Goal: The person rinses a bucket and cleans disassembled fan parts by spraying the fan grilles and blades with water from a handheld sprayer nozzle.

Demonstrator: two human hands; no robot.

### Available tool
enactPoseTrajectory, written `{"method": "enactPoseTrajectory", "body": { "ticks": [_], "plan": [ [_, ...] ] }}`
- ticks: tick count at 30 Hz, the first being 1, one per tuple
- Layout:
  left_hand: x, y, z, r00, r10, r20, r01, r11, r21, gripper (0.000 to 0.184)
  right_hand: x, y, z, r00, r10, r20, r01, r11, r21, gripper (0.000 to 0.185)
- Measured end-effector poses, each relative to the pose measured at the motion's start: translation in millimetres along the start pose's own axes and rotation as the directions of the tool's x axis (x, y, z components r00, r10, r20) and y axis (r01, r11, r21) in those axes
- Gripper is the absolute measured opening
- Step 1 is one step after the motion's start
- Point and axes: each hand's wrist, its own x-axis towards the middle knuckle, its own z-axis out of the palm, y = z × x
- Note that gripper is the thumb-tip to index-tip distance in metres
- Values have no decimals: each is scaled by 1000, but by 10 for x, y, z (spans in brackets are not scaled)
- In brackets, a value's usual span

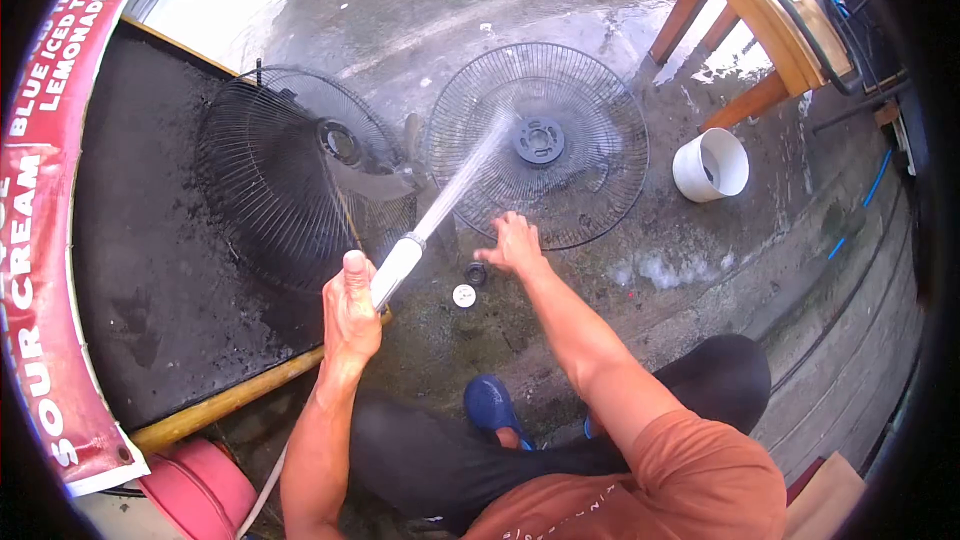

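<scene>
My left hand (350, 320) is wrapped around a white spray nozzle (399, 268), thumb up, and a jet of water shoots from its tip. The water strikes a round black fan grille (540, 141) lying on the wet ground, near its hub. By the near rim of that grille is my right hand (515, 242), fingers spread and holding nothing; whether it touches the wire I cannot tell. A second fan grille (270, 190) rests on the dark board to the left, with a grey fan blade (370, 183) beside it. A white round cap (464, 295) and a black ring (477, 274) lie between my arms.
A white bucket (690, 172) stands right of the grille. Behind it is a wooden table (765, 15). A red banner (50, 240) hangs along the left, above a pink tub (205, 485). Foam (675, 271) lies on the ground.
</scene>
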Motion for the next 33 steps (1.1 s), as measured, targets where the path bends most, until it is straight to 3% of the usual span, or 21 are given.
{"method": "enactPoseTrajectory", "body": {
  "ticks": [2, 6, 11, 14, 16, 19, 20, 21, 23, 24, 25, 26, 28, 31, 33],
  "plan": [
    [-13, 2, -13, 1000, -4, 12, 4, 1000, 7, 82, -175, 49, 143, 990, -109, -88, 92, 980, -178, 48],
    [-12, -10, -63, 1000, 3, 14, -3, 1000, 17, 81, -197, 224, 328, 987, -128, -102, 98, 961, -257, 29],
    [-17, 91, -118, 996, 77, -54, -80, 995, -53, 82, -119, 163, -254, 922, -313, -226, 224, 911, -347, 28],
    [-29, 135, -158, 990, 101, -101, -110, 991, -80, 81, 181, -153, -1028, 893, -361, -271, 268, 907, -324, 28],
    [-53, 194, -178, 982, 124, -139, -140, 984, -109, 81, 554, -183, -1394, 668, -496, -555, 452, 863, -227, 24],
    [-119, 271, -265, 976, 144, -164, -164, 980, -116, 83, 899, -496, -2348, 811, -217, -543, 238, 971, -32, 22],
    [-132, 241, -286, 977, 136, -164, -156, 981, -114, 83, 1070, -497, -2583, 733, -244, -635, 253, 964, -79, 20],
    [-132, 193, -294, 978, 128, -164, -148, 983, -112, 84, 1204, -506, -2898, 751, -192, -632, 256, 967, 11, 20],
    [-151, 152, -336, 984, 103, -147, -121, 985, -122, 87, 1651, -228, -3388, 695, -258, -671, 381, 924, 39, 26],
    [-158, 138, -359, 985, 97, -144, -115, 986, -121, 87, 1803, -168, -3647, 762, -73, -643, 281, 932, 227, 37],
    [-162, 118, -372, 986, 92, -141, -109, 987, -121, 88, 1404, -571, -3951, 762, -45, -646, 114, 991, 65, 44],
    [-161, 96, -383, 987, 87, -137, -104, 987, -120, 88, 1526, -492, -4082, 600, -209, -772, 28, 970, -240, 51],
    [-155, 59, -401, 987, 89, -134, -105, 988, -115, 88, 1432, -704, -4337, 647, -124, -753, -34, 981, -190, 58],
    [-179, 61, -445, 988, 112, -103, -123, 986, -116, 87, 1281, -1133, -4520, 731, -264, -629, 40, 938, -346, 64],
    [-213, 122, -498, 990, 128, -65, -134, 984, -116, 86, 1369, -1292, -4431, 815, -381, -436, 186, 885, -427, 64]
  ]
}}
